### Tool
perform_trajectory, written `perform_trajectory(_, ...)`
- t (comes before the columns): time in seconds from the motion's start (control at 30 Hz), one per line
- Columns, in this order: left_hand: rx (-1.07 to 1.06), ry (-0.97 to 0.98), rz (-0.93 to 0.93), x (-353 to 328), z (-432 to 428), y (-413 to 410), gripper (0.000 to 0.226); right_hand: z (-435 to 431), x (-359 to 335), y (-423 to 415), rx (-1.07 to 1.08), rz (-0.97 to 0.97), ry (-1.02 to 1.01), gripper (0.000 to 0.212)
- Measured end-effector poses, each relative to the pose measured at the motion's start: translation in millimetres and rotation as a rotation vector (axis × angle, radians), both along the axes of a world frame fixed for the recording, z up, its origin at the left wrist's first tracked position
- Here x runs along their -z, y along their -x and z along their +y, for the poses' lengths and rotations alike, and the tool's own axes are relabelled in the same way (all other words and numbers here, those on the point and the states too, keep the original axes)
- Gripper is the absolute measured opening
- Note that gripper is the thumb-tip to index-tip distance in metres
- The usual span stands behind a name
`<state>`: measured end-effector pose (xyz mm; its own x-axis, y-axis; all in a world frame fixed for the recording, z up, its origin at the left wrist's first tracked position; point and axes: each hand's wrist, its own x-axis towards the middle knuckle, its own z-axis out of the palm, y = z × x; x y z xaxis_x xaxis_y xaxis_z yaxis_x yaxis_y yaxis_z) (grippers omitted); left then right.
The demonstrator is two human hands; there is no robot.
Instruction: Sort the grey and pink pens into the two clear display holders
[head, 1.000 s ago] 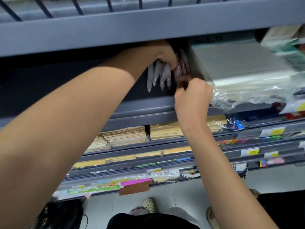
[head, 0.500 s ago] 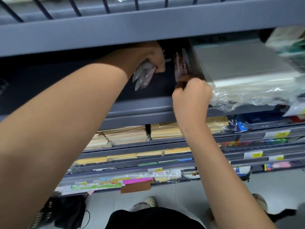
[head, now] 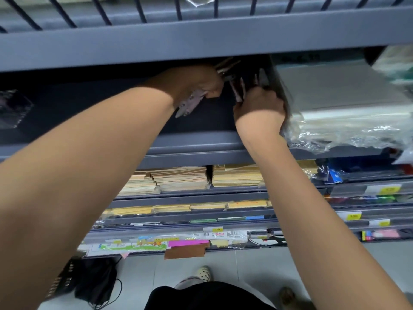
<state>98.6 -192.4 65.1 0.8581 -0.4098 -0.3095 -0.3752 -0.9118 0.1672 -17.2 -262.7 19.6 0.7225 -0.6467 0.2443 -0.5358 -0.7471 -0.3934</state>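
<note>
Deep under a grey shelf (head: 201, 151), a bundle of smooth, tapered pens (head: 190, 104) is gripped in the closed left hand (head: 199, 83), long axes slanting down-left. Just beside it, upright pens (head: 240, 90) are pinched by the right hand (head: 259, 106). Clear holders cannot be made out.

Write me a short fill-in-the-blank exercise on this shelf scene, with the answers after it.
1. The bundle of grey and pink pens is held in the ____ hand.
2. The right hand reaches beside a grey box wrapped in clear ____.
3. The stacks of tan envelopes sit on the shelf ____ both hands.

Answers: left; plastic; below
</note>
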Motion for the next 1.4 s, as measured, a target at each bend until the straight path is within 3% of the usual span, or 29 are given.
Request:
perform_trajectory(0.17, -0.101, 0.329, 0.260, 3.3, 25.8, -13.1, 0.017, -6.9, 2.2, 1.9, -0.084, 0.040, 0.093, 0.031)
perform_trajectory(0.33, -0.177, 0.515, 0.446, 0.8, 48.1, 4.6, 0.032, -11.1, -4.4, -3.0, -0.096, 0.062, 0.089, 0.033)
perform_trajectory(0.47, -0.266, 0.874, 0.748, -12.2, 70.7, 34.8, 0.022, -12.3, -9.0, -0.6, -0.084, 0.017, 0.029, 0.035)
perform_trajectory(0.53, -0.293, 1.010, 0.799, -16.3, 81.9, 50.7, 0.021, -11.3, -12.0, 6.8, -0.073, -0.042, 0.001, 0.038)
perform_trajectory(0.6, -0.329, 1.088, 0.771, -16.6, 92.6, 68.4, 0.020, -10.7, -13.0, 19.8, -0.078, -0.126, -0.114, 0.041)
perform_trajectory(0.67, -0.364, 1.171, 0.795, -13.5, 106.4, 89.4, 0.017, -7.5, -11.3, 38.8, -0.089, -0.240, -0.356, 0.035)
perform_trajectory(0.73, -0.384, 1.305, 0.840, -7.1, 124.1, 112.6, 0.018, 1.0, -3.6, 60.1, -0.229, -0.350, -0.584, 0.026)
perform_trajectory(0.87, -0.458, 1.627, 0.704, 21.5, 164.2, 163.2, 0.029, 27.0, 18.0, 97.7, -0.555, -0.429, -0.900, 0.015)
perform_trajectory(1.0, -0.560, 1.764, 0.473, 52.9, 210.7, 211.5, 0.035, 59.1, 31.2, 115.1, -0.759, -0.369, -1.104, 0.017)
perform_trajectory(1.17, -0.659, 1.885, 0.259, 80.2, 279.8, 267.8, 0.035, 113.8, 41.4, 123.9, -0.972, -0.179, -1.267, 0.043)
perform_trajectory(1.3, -0.822, 1.967, 0.124, 93.3, 334.2, 297.2, 0.046, 174.5, 51.8, 121.4, -1.100, -0.036, -1.339, 0.037)
perform_trajectory(1.4, -0.947, 2.000, 0.032, 101.1, 376.2, 305.1, 0.057, 226.8, 57.5, 114.5, -1.197, 0.063, -1.320, 0.018)
